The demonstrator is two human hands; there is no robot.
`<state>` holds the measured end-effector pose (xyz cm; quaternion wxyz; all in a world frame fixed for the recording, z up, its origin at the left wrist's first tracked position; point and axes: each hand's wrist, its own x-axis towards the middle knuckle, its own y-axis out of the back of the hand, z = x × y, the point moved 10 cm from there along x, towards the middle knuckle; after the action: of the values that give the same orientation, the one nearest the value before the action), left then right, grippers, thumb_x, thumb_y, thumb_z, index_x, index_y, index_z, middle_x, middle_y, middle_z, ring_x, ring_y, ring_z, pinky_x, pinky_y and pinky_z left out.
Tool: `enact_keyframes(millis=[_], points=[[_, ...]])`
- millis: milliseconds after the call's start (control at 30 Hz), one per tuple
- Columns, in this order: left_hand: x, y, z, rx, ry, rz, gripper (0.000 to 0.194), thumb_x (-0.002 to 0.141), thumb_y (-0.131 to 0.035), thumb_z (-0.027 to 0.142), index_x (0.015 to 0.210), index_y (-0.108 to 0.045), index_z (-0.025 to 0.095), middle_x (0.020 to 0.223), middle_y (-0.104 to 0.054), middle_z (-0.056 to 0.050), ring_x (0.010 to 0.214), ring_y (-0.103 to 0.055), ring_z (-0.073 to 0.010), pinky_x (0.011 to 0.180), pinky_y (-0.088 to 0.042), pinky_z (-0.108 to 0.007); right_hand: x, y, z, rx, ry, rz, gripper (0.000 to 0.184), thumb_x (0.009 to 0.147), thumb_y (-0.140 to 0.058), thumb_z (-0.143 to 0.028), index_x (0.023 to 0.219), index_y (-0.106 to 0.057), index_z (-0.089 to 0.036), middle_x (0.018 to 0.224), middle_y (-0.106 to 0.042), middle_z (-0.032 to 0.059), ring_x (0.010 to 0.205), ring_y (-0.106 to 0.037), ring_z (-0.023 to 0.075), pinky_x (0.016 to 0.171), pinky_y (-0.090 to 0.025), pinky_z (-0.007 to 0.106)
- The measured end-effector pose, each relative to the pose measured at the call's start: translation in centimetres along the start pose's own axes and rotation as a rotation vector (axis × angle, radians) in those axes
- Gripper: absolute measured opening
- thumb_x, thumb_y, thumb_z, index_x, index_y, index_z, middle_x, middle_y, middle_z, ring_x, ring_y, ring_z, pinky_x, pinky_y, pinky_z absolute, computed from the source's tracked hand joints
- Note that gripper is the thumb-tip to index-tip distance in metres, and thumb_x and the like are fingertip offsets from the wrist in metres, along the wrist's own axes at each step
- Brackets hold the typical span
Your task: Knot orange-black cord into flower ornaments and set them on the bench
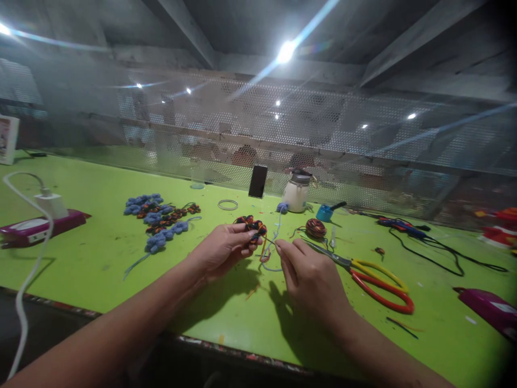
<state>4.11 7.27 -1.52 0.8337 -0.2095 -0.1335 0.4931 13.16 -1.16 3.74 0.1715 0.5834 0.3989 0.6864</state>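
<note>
**Multicoloured crochet piece [251, 226] held between two hands**

The left hand [221, 248] pinches the piece between thumb and fingers; the right hand [313, 269] has its fingertips closed on a thin tool [269, 241], hook or needle unclear, pointing at the piece. With the piece as clock centre, a multicoloured yarn ball [316, 228] lies at three o'clock and red-and-yellow-handled scissors [348, 264] at four. A dark-screened phone [258, 181] stands at twelve, a lidded jar [296, 195] at two. Blue and dark crocheted strips [155, 217] lie at nine on the green table [92, 269].
</note>
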Motion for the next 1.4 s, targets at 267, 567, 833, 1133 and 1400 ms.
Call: enact_keyframes(millis=[267, 567, 833, 1133, 1400], points=[[-0.12, -0.02, -0.26, -0.028, 0.042, -0.018, 0.012, 0.069, -0.066, 0.009, 0.079, -0.066, 0.002, 0.071, -0.06, -0.009, 0.058, -0.05, -0.0068, 0.05, -0.033, -0.017, -0.08, -0.11, 0.08, 0.012, -0.012, -0.014, 0.022, 0.087, -0.042, -0.019, 0.098, -0.061, -0.017, 0.074, -0.055, 0.0045, 0.063, -0.051, 0.0146, 0.057, -0.032, 0.025], [-0.07, -0.3, -0.26, -0.017, 0.01, -0.008, 0.011, 0.072, -0.064, 0.009, 0.078, -0.065, 0.001, 0.069, -0.06, -0.009, 0.057, -0.05, -0.0064, 0.05, -0.034, -0.016, -0.07, -0.08, -0.05, -0.066, -0.004, -0.015, 0.022, 0.086, -0.042, -0.02, 0.097, -0.061, -0.018, 0.072, -0.053, 0.0033, 0.058, -0.048, 0.0134, 0.054, -0.028, 0.026], [0.06, 0.21, -0.53, -0.014, 0.036, -0.021, 0.014, 0.069, -0.066, 0.01, 0.081, -0.066, 0.003, 0.073, -0.061, -0.009, 0.062, -0.052, -0.0078, 0.056, -0.037, -0.018, -0.07, 0.26, -0.07, 0.002, -0.014, 0.004, 0.021, 0.087, -0.041, -0.02, 0.095, -0.06, -0.017, 0.073, -0.054, 0.0037, 0.063, -0.05, 0.0141, 0.057, -0.031, 0.026], [0.03, -0.04, -0.51, -0.02, 0.023, -0.04, 0.013, 0.069, -0.067, 0.01, 0.08, -0.065, 0.003, 0.072, -0.06, -0.009, 0.062, -0.052, -0.0078, 0.056, -0.037, -0.019, -0.04, 0.04, -0.09, -0.014, -0.006, -0.006, 0.021, 0.087, -0.041, -0.02, 0.096, -0.06, -0.017, 0.072, -0.054, 0.0032, 0.061, -0.049, 0.0139, 0.055, -0.03, 0.026], [0.06, 0.08, -0.47, -0.014, -0.007, -0.01, 0.012, 0.067, -0.068, 0.01, 0.077, -0.066, 0.004, 0.072, -0.061, -0.009, 0.064, -0.054, -0.0092, 0.059, -0.039, -0.02, 0.09, 0.11, 0.07, -0.023, -0.036, -0.031, 0.022, 0.087, -0.04, -0.021, 0.094, -0.06, -0.018, 0.073, -0.055, 0.0035, 0.061, -0.05, 0.0142, 0.056, -0.031, 0.026]])
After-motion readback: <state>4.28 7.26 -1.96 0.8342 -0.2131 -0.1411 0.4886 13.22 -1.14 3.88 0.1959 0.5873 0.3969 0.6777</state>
